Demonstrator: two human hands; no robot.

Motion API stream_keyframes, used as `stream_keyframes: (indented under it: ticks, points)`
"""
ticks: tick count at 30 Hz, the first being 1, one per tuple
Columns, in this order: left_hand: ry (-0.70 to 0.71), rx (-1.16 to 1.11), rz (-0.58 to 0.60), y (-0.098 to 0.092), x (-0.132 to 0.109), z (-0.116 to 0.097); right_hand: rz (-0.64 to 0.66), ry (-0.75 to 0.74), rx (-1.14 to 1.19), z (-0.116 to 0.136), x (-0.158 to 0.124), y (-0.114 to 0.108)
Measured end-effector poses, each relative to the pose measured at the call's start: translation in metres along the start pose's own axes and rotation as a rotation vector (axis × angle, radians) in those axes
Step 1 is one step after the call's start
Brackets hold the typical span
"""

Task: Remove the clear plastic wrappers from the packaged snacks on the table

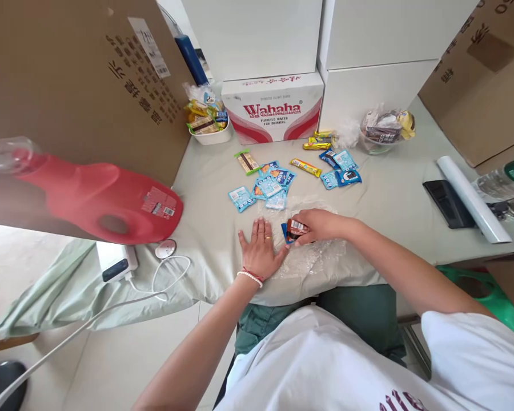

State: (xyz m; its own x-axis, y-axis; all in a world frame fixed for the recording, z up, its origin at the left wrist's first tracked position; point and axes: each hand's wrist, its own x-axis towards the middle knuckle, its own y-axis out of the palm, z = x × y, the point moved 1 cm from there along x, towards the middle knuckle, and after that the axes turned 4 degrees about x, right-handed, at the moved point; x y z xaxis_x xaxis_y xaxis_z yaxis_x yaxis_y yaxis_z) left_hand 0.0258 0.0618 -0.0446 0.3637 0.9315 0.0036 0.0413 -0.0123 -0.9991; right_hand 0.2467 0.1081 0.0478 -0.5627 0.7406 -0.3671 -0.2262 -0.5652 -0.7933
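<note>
My left hand [260,251] lies flat with fingers spread on the pale green cloth, at the left edge of a clear plastic bag [314,257]. My right hand [319,224] is closed on a small brown-and-red snack packet [297,228], with a blue packet under it, resting on the clear bag. Just beyond the hands lies a cluster of several blue snack packets [269,186]. Further right are more blue packets [340,170] and a yellow bar [305,166].
A Wahaha box [273,108] stands at the back. A white bowl of snacks [208,123] and a clear bowl of snacks [385,132] flank it. A red jug [107,200], power strip [115,264], black case [444,202], white roll [471,197] and cardboard boxes [68,85] surround the cloth.
</note>
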Motion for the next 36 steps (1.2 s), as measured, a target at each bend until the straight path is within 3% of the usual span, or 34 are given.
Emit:
stream_keyframes:
  ticks: [3,7,9,13,19,25,31,34,36]
  points:
    - [0.006,0.004,0.0,-0.001,0.0,0.0,0.044,-0.013,-0.116,-0.003,0.02,0.01]
    - [0.014,0.006,-0.018,0.001,-0.001,0.001,-0.175,-0.061,-0.184,-0.008,0.011,0.014]
    - [0.015,0.005,-0.019,0.002,-0.001,0.001,-0.214,-0.067,-0.194,-0.007,0.002,0.019]
    - [0.009,-0.009,-0.004,0.001,0.0,0.0,-0.224,-0.065,-0.183,-0.003,-0.006,0.029]
    - [0.007,-0.01,0.021,-0.001,0.0,0.0,-0.182,-0.125,-0.244,0.0,0.006,0.035]
    - [-0.002,0.003,0.05,0.001,0.0,0.002,-0.182,-0.028,-0.225,-0.002,0.003,0.039]
    - [-0.017,-0.052,0.008,0.005,0.002,0.004,-0.263,0.104,-0.182,0.005,0.005,0.05]
    - [-0.025,-0.125,-0.045,0.0,-0.002,0.014,-0.325,0.062,-0.122,-0.002,-0.002,0.054]
    - [0.042,-0.162,-0.112,-0.005,-0.007,0.026,-0.426,-0.031,-0.028,-0.01,-0.019,0.054]
